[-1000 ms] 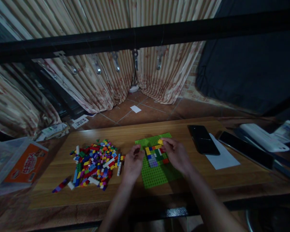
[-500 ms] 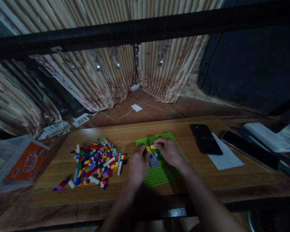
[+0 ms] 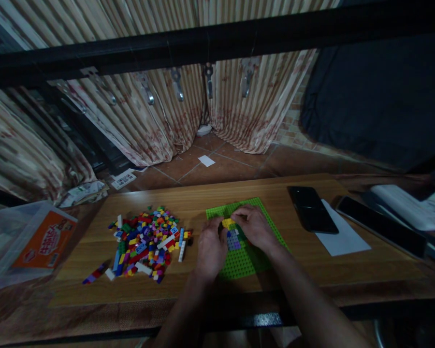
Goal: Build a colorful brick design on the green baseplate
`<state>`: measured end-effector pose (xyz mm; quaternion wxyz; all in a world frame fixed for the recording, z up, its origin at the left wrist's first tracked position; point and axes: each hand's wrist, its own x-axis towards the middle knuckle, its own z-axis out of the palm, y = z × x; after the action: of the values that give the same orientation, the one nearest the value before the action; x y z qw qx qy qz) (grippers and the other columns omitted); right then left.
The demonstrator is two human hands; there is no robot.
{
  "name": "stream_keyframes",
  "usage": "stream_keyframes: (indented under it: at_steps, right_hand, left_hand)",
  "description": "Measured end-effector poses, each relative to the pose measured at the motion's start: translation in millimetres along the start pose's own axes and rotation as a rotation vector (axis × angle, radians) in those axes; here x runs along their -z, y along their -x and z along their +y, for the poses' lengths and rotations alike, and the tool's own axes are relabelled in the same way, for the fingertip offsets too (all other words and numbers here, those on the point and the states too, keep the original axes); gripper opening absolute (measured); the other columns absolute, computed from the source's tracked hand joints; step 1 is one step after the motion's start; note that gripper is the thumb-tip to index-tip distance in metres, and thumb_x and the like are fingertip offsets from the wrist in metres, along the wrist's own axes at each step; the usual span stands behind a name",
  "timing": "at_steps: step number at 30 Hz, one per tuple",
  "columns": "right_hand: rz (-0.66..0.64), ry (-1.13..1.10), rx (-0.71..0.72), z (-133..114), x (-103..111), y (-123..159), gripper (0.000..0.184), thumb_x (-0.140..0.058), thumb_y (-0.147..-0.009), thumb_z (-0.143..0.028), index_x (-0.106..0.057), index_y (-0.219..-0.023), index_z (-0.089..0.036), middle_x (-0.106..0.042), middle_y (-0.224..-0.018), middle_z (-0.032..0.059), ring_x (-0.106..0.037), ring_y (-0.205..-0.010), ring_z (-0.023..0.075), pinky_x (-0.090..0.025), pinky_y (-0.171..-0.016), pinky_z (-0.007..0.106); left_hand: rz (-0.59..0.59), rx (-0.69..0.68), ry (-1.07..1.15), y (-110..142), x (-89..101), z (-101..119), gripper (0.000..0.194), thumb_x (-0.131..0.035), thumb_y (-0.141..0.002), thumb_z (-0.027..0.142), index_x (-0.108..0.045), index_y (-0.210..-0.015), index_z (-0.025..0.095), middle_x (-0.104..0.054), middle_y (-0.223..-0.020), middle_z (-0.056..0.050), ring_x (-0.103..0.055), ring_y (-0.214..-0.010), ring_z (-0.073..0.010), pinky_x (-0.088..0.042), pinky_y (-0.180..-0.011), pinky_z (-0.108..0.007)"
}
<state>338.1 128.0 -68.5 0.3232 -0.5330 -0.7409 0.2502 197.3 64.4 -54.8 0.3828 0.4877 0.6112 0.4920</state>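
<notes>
A green baseplate (image 3: 239, 266) lies on the wooden table, with a patch of coloured bricks fixed on it; purple-grey bricks (image 3: 233, 240) show between my hands. At the patch's far left corner is a yellow brick (image 3: 227, 223). My right hand (image 3: 253, 224) pinches this brick from the right with thumb and forefinger. Along the plate's left side, my left hand (image 3: 212, 244) is curled, its fingertips at the patch's left edge beside the yellow brick. What its fingers grip is hidden. Much of the patch is covered by both hands.
Loose bricks (image 3: 145, 246) lie heaped on the table's left. A clear plastic box (image 3: 7, 251) with an orange label stands beyond the left edge. Right of the plate are a black phone (image 3: 311, 208), white paper (image 3: 342, 239) and another dark phone (image 3: 380, 224).
My right hand has brought the yellow brick left and down onto the patch's far left corner. My left hand has moved right, in against the patch.
</notes>
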Motion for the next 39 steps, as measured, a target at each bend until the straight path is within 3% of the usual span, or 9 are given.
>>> stream_keyframes:
  at_steps: [3,8,17,24,28,32,35,39]
  right_hand:
    - [0.020,0.005,-0.024,0.4,-2.8,0.0,0.015,-0.059,-0.082,-0.028,-0.071,-0.075,-0.022,-0.067,-0.080,0.0024,-0.059,-0.081,0.0177,-0.041,-0.082,0.034]
    - [0.012,-0.010,-0.015,1.6,-3.8,0.1,0.017,-0.057,-0.082,-0.028,-0.072,-0.076,-0.023,-0.068,-0.080,0.0025,-0.059,-0.081,0.0179,-0.042,-0.080,0.033]
    - [0.042,0.055,0.006,-0.2,-4.5,5.6,0.019,-0.055,-0.085,-0.031,-0.071,-0.076,-0.024,-0.067,-0.080,0.0028,-0.058,-0.085,0.0188,-0.042,-0.082,0.034]
    - [0.091,0.097,0.029,-4.5,-6.8,11.8,0.024,-0.052,-0.087,-0.034,-0.070,-0.074,-0.025,-0.067,-0.080,0.0024,-0.058,-0.085,0.0186,-0.041,-0.083,0.034]
    - [0.085,0.015,0.053,0.5,-6.9,11.7,0.025,-0.050,-0.087,-0.037,-0.070,-0.077,-0.025,-0.068,-0.082,0.0016,-0.059,-0.084,0.0182,-0.042,-0.084,0.035]
    - [0.130,-0.125,0.009,7.6,1.2,11.3,0.033,-0.041,-0.091,-0.038,-0.068,-0.102,-0.023,-0.069,-0.101,0.0058,-0.061,-0.098,0.0195,-0.044,-0.092,0.039]
    - [0.109,-0.128,-0.017,7.2,12.9,13.6,0.034,-0.041,-0.091,-0.036,-0.064,-0.111,-0.021,-0.066,-0.112,0.0078,-0.058,-0.106,0.0201,-0.043,-0.097,0.041]
    - [-0.052,-0.017,0.136,-0.4,20.3,21.1,0.032,-0.050,-0.085,-0.027,-0.063,-0.114,-0.025,-0.062,-0.119,0.0046,-0.053,-0.113,0.0200,-0.039,-0.101,0.043]
  left_hand:
    - [-0.023,-0.041,-0.020,1.8,-2.0,0.1,0.030,-0.058,-0.077,0.019,-0.068,-0.104,0.026,-0.061,-0.109,-0.008,-0.048,-0.111,-0.0284,-0.026,-0.109,-0.043]
    - [-0.089,-0.080,0.041,3.3,-3.5,-4.3,0.027,-0.055,-0.080,0.019,-0.070,-0.100,0.027,-0.062,-0.101,-0.007,-0.048,-0.109,-0.0279,-0.020,-0.111,-0.042]
    - [-0.097,-0.173,-0.414,10.7,-13.6,-5.4,0.042,-0.040,-0.080,0.008,-0.063,-0.114,0.019,-0.059,-0.116,-0.015,-0.048,-0.115,-0.0308,-0.029,-0.106,-0.045]
    - [-0.057,-0.163,-0.452,13.6,-15.4,-0.9,0.039,-0.041,-0.081,0.010,-0.063,-0.111,0.019,-0.060,-0.117,-0.016,-0.049,-0.115,-0.0313,-0.030,-0.105,-0.048]
    - [-0.082,-0.205,-0.368,12.7,-8.4,-2.6,0.039,-0.043,-0.080,0.009,-0.064,-0.110,0.022,-0.061,-0.115,-0.013,-0.051,-0.114,-0.0289,-0.030,-0.106,-0.044]
    - [-0.073,-0.253,-0.221,9.4,5.1,-1.7,0.044,-0.045,-0.078,0.008,-0.060,-0.117,0.022,-0.059,-0.121,-0.011,-0.048,-0.120,-0.0265,-0.028,-0.109,-0.041]
    - [-0.008,-0.276,-0.191,3.3,19.5,4.2,0.044,-0.046,-0.080,0.010,-0.058,-0.121,0.022,-0.059,-0.121,-0.011,-0.049,-0.120,-0.0268,-0.029,-0.109,-0.043]
    - [0.145,-0.246,-0.153,-7.2,45.0,10.9,0.036,-0.051,-0.080,0.015,-0.063,-0.113,0.022,-0.061,-0.117,-0.011,-0.050,-0.118,-0.0282,-0.031,-0.108,-0.044]
